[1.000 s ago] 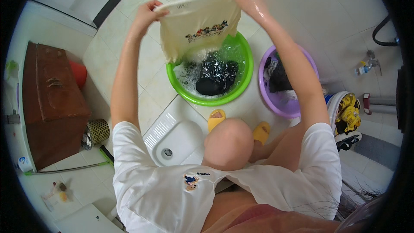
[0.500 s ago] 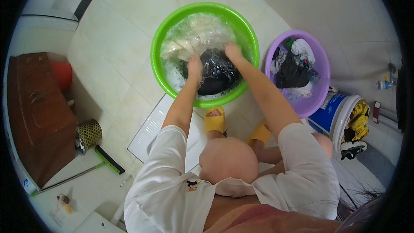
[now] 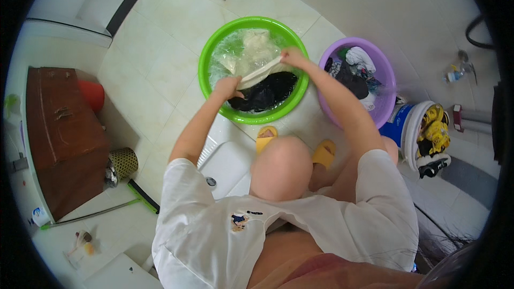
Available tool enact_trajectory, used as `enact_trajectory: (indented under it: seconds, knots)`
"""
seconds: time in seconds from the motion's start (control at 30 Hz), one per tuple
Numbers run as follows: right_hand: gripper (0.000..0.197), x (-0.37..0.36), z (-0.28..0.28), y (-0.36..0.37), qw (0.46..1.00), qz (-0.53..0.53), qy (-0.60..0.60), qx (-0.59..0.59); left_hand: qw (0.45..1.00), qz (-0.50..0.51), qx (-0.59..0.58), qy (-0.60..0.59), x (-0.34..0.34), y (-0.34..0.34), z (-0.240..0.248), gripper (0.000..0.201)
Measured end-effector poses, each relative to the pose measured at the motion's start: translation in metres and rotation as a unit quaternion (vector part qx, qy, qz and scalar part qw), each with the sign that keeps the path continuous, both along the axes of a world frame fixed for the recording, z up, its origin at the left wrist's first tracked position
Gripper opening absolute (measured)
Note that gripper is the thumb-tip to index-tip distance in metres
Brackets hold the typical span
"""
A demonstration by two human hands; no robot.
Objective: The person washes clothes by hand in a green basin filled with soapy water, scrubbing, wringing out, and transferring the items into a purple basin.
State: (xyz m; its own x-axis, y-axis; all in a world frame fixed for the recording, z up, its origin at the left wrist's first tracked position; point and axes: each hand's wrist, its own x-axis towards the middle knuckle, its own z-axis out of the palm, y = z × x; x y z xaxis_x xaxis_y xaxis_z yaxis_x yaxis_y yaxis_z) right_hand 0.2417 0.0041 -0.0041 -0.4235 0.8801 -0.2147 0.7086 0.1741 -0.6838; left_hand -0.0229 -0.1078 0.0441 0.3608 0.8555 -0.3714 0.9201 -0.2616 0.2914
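Note:
A cream-coloured garment (image 3: 258, 48) lies partly in the soapy water of a green basin (image 3: 202, 72). One edge of it is pulled taut above the water, slanting between my two hands. My left hand (image 3: 228, 88) is closed on the lower left end of that edge, over the basin's near left side. At the other end, my right hand (image 3: 293, 58) grips the cloth near the basin's right rim. Below the stretched edge, a soaked black garment (image 3: 267, 94) lies in the near part of the basin.
Right of the green basin stands a purple basin (image 3: 392, 83) of mixed laundry. Beyond it a blue-and-white bucket (image 3: 409, 136) holds yellow and black shoes (image 3: 436, 131). A squat toilet (image 3: 230, 166) lies near my feet. Leftward are a wooden cabinet (image 3: 67, 144), patterned bin (image 3: 124, 162) and squeegee (image 3: 143, 197).
My hands were down in the water against the cream and black garments. Now they are raised and farther apart, pulling the cream garment's edge taut. The whole view has shifted slightly.

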Motion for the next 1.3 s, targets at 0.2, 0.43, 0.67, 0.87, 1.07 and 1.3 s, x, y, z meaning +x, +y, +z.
enact_trajectory:
  seconds: [0.2,0.43,0.67,0.87,1.07,1.3]
  knots:
    - [0.021,-0.009,0.191,0.03,0.988,0.057,0.097,0.101,0.993,0.046,0.095,-0.055,-0.029,0.038,0.138,0.018]
    - [0.027,-0.059,0.362,0.017,0.954,0.095,0.157,0.235,0.893,0.15,0.163,-0.392,0.03,0.039,0.305,0.031]
    - [0.029,-0.076,0.428,-0.031,0.925,0.04,0.309,0.217,0.789,0.214,0.151,-0.555,0.027,0.049,0.383,0.023]
    - [0.111,-0.011,0.281,-0.051,0.988,0.066,-0.052,0.127,0.744,0.192,0.212,-0.604,0.066,0.02,0.451,0.021]
    - [0.089,-0.08,0.247,-0.088,0.958,-0.028,0.286,-0.01,0.753,0.162,0.197,-0.607,0.054,-0.021,0.481,0.016]
    - [0.029,-0.074,0.243,-0.069,0.79,-0.161,0.57,-0.159,0.643,0.236,0.185,-0.705,-0.062,-0.051,0.372,0.015]
